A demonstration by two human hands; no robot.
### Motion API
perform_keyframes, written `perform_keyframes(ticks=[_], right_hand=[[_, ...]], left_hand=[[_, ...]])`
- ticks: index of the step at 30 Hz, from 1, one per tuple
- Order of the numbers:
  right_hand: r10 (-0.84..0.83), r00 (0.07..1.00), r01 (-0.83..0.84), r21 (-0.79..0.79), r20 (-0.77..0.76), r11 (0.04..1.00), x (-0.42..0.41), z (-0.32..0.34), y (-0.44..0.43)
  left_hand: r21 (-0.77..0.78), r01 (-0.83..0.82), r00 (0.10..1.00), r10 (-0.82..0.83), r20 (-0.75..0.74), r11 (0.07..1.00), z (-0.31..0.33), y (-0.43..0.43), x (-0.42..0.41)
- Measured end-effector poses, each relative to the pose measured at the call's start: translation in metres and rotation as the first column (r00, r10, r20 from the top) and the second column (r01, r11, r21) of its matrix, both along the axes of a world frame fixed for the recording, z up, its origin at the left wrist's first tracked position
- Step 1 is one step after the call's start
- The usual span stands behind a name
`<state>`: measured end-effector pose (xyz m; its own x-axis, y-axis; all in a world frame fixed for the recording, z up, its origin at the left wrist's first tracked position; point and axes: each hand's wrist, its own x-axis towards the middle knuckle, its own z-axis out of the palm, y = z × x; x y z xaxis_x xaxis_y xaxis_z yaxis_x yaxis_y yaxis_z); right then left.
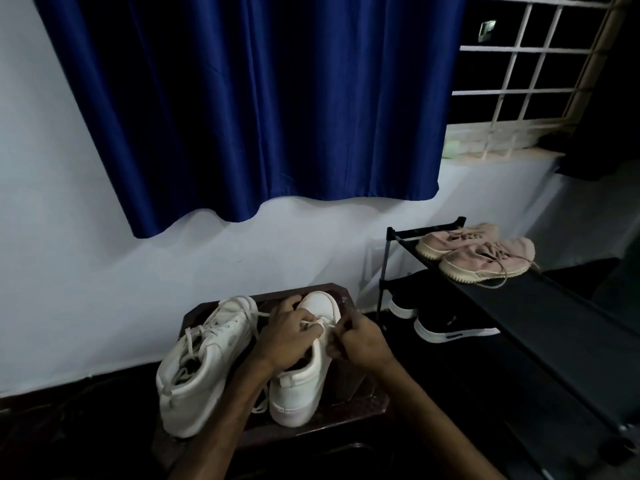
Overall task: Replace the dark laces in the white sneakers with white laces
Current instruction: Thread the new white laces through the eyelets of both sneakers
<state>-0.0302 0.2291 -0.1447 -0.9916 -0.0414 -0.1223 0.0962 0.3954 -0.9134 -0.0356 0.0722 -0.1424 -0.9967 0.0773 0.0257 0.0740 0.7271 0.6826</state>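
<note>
Here, right sneaker (pixel 308 362) white, upright, white lace (pixel 317 323) threaded

Of the person, only two arms and their hands are seen, and all of it is bare. The left forearm (pixel 221 420) is uncovered from the wrist to the bottom edge of the picture, and so is the right forearm (pixel 433 417), which leaves the picture near the lower right. The left hand (pixel 287 337) and the right hand (pixel 360 341) are ungloved, with knuckles and wrist bones standing out on slender arms; the dim light hides any finer detail of fingers or nails.
</note>
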Motion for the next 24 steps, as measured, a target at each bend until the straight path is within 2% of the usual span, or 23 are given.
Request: perform_keyframes(ticks=[1,2,4,7,10,11,13,15,18,20,22,24], right_hand=[[0.042,0.996,-0.034,-0.110,0.075,0.993,0.002,0.002,0.004],[0.086,0.989,-0.069,-0.142,0.120,0.987,0.004,0.002,0.009],[0.127,0.979,-0.106,-0.129,0.162,0.986,0.006,0.005,0.024],[0.177,0.964,-0.183,0.010,0.199,0.983,0.007,0.009,0.050],[0.303,0.906,-0.361,0.165,0.297,0.918,0.003,0.016,0.064],[0.329,0.902,-0.387,0.186,0.280,0.903,0.001,0.019,0.062],[0.352,0.932,-0.359,0.364,0.089,0.859,-0.006,0.026,0.054],[0.389,0.919,-0.311,0.495,-0.059,0.811,-0.011,0.026,0.038],[0.385,0.908,-0.268,0.480,-0.163,0.836,-0.014,0.010,0.023],[0.361,0.910,-0.276,0.353,-0.203,0.894,-0.011,0.000,0.025],[0.356,0.929,-0.335,0.179,-0.098,0.925,-0.006,-0.001,0.035],[0.405,0.908,-0.418,0.197,0.102,0.887,-0.002,0.002,0.052]], left_hand=[[0.033,-0.005,1.000,0.005,-0.003,0.999,-0.001,0.000,0.001],[0.062,0.008,1.000,-0.007,-0.006,0.998,-0.002,0.001,0.002],[0.105,0.034,0.999,-0.034,-0.004,0.994,-0.003,0.003,0.003],[0.091,0.047,0.999,-0.046,-0.017,0.995,-0.004,0.002,0.002],[0.045,0.067,0.996,-0.065,-0.063,0.997,-0.002,0.004,0.002],[0.030,0.074,0.994,-0.071,-0.080,0.997,-0.002,0.004,0.002],[0.013,0.083,0.991,-0.081,-0.109,0.997,-0.001,0.004,0.003],[0.011,0.091,0.989,-0.089,-0.120,0.996,-0.001,0.004,0.003],[0.006,0.116,0.983,-0.114,-0.141,0.993,-0.002,0.003,0.004],[-0.025,0.110,0.983,-0.112,-0.145,0.994,-0.001,0.004,0.004],[-0.062,0.102,0.983,-0.110,-0.147,0.993,0.000,0.005,0.004],[-0.095,0.095,0.982,-0.109,-0.154,0.991,0.001,0.006,0.005]])
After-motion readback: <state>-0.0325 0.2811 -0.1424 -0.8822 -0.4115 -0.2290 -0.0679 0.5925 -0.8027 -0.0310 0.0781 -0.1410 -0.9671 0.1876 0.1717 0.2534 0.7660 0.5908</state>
